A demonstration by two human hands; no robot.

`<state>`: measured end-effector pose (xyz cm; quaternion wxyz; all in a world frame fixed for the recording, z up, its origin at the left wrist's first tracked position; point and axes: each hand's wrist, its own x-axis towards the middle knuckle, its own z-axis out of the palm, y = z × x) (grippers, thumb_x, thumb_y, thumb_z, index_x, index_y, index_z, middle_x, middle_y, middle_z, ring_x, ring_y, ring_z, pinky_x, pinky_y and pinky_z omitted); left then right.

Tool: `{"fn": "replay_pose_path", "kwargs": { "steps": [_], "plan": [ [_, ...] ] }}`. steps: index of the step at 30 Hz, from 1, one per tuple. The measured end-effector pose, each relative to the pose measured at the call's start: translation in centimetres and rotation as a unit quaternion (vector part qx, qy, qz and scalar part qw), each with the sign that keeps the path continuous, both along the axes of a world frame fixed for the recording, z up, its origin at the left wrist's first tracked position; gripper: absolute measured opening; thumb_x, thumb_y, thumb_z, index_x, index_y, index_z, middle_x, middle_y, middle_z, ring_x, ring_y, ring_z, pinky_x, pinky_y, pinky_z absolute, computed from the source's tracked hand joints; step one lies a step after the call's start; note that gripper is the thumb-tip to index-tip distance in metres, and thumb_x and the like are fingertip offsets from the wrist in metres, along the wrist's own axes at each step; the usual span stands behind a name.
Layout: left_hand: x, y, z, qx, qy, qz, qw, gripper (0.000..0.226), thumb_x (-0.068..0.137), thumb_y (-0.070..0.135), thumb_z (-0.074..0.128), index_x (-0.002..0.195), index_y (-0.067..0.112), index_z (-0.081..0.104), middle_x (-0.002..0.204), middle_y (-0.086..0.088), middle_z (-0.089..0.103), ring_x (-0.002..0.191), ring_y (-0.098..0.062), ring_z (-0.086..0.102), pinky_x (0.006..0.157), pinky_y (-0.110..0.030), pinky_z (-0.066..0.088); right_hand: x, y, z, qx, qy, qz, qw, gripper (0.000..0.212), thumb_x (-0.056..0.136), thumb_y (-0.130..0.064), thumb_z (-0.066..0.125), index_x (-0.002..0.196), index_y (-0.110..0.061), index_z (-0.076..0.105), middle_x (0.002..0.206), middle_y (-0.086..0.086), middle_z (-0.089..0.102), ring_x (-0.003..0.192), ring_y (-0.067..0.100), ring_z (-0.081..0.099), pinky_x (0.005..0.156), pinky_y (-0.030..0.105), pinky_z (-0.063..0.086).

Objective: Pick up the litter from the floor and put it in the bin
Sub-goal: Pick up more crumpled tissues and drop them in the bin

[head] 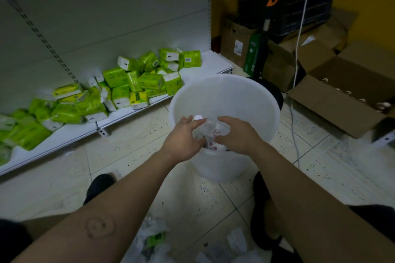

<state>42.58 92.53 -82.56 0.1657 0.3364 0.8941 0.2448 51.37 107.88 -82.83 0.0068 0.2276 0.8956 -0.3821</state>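
roughly midway: left hand (pixel 183 141) and right hand (pixel 237 136) are both hovering fingers-spread over the white bin (pixel 224 92), clamped on nothing, with a clear bottle (pixel 208 127) and wrappers dropping inside. crumpled litter (pixel 154 239) is lying on the floor (pixel 128 156) at 6 o'clock, not yet collected.

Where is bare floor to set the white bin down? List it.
Bare tile lies left of the white plastic bin, between the low shelf of green tissue packs and the left hand. Crowded: crumpled litter near the feet, and cardboard boxes and a white cable to the right.
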Motion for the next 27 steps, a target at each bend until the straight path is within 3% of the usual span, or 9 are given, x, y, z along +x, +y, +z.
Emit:
{"fn": "replay_pose_path", "kwargs": {
  "steps": [4,8,11,14,23,27],
  "plan": [
    [0.8,-2.7,-0.7,-0.030,0.020,-0.003,0.999,0.074,0.081,0.042,0.068,0.146,0.035,0.033,0.156,-0.007,0.030,0.147,-0.024,0.019,0.117,-0.041,0.025,1.1,-3.7,-0.5,0.031,-0.013,0.045,0.998,0.070,0.079,-0.037,0.071,0.141,-0.023,0.042,0.143,0.002,0.047,0.130,0.021,0.046,0.110,0.037,0.036],
    [1.3,-5.8,-1.1,-0.056,0.049,-0.004,0.997,0.077,0.079,0.050,0.066,0.146,0.034,0.030,0.153,-0.001,0.035,0.145,-0.023,0.022,0.114,-0.042,0.030,2.7,-6.9,-1.0,0.051,-0.004,0.072,0.996,0.072,0.079,-0.036,0.071,0.142,-0.026,0.039,0.142,-0.001,0.048,0.130,0.019,0.044,0.108,0.035,0.037],
    [1.8,-8.5,-1.9,-0.097,0.058,0.003,0.994,0.077,0.080,0.054,0.063,0.146,0.033,0.029,0.150,-0.003,0.039,0.142,-0.024,0.027,0.111,-0.044,0.033,3.5,-8.3,-1.8,0.082,-0.064,0.101,0.989,0.076,0.081,-0.039,0.069,0.146,-0.027,0.032,0.148,-0.002,0.041,0.134,0.020,0.040,0.109,0.038,0.037],
    [2.2,-11.4,-3.5,-0.144,0.030,0.018,0.989,0.080,0.079,0.058,0.062,0.147,0.033,0.027,0.146,-0.008,0.042,0.135,-0.028,0.037,0.107,-0.043,0.037,4.1,-9.7,-2.8,0.084,-0.121,0.117,0.982,0.078,0.081,-0.041,0.069,0.147,-0.024,0.031,0.150,0.002,0.037,0.135,0.023,0.038,0.111,0.038,0.035],
    [4.5,-18.4,-12.1,-0.252,-0.112,0.021,0.961,0.087,0.077,0.064,0.060,0.148,0.027,0.026,0.145,-0.008,0.044,0.130,-0.029,0.043,0.104,-0.043,0.040,4.6,-13.8,-9.7,0.050,-0.290,0.185,0.937,0.087,0.081,-0.044,0.069,0.149,-0.018,0.021,0.156,0.008,0.023,0.142,0.027,0.027,0.115,0.038,0.028],
    [6.1,-21.4,-16.9,-0.299,-0.175,0.026,0.938,0.086,0.077,0.060,0.063,0.147,0.021,0.029,0.146,-0.012,0.043,0.128,-0.031,0.046,0.103,-0.045,0.043,5.1,-14.8,-13.8,0.035,-0.345,0.191,0.918,0.083,0.083,-0.042,0.067,0.149,-0.019,0.022,0.154,0.009,0.026,0.138,0.028,0.032,0.110,0.037,0.032]
  ]
}}
